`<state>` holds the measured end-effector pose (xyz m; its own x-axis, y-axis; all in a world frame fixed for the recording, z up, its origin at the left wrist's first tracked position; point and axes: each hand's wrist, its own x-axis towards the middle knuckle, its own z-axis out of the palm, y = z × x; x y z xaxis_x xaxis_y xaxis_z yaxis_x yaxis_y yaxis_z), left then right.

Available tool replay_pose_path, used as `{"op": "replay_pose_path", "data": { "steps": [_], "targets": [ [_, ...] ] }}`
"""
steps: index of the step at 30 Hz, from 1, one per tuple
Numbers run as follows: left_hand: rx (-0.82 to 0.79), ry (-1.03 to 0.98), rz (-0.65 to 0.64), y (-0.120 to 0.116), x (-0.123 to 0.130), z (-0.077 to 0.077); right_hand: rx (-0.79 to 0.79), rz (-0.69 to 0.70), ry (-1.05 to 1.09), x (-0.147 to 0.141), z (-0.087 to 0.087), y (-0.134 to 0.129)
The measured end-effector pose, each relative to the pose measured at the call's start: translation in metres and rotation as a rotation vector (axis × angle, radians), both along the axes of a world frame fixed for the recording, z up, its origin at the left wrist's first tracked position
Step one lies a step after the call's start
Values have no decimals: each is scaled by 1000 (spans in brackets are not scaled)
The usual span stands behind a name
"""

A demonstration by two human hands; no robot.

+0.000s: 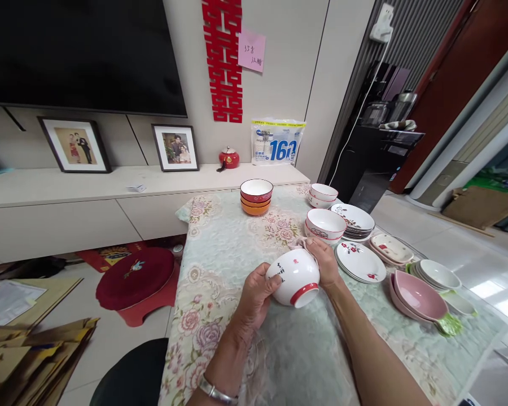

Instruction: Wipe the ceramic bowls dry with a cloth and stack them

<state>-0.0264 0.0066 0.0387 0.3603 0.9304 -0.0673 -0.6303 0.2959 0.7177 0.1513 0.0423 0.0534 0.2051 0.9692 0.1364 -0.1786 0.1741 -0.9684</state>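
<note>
"What's the held bowl (294, 273) made of?"
"Smooth glazed ceramic, by its look, glossy enough to catch highlights."
"And the surface (214, 242)?"
"Covered in matt, quilted cloth (220, 262)."
"The bracelet (215, 392)?"
"Shiny metal. The stool's seat (138, 276) looks like velvet, the pink note (251, 52) is paper, the bag (278, 142) glossy plastic."

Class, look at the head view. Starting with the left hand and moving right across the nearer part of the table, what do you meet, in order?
Left hand → white bowl with a red ring → right hand → flowered plates → pink dishes.
</note>
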Motion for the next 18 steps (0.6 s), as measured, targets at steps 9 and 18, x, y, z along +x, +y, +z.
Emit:
{"op": "replay_pose_path", "data": {
  "steps": [9,18],
  "targets": [
    [21,-53,120,5,2,-5,408,10,-783,-23,23,-19],
    [17,-144,174,5,4,-2,574,113,-1089,-41,31,-28]
  ]
}}
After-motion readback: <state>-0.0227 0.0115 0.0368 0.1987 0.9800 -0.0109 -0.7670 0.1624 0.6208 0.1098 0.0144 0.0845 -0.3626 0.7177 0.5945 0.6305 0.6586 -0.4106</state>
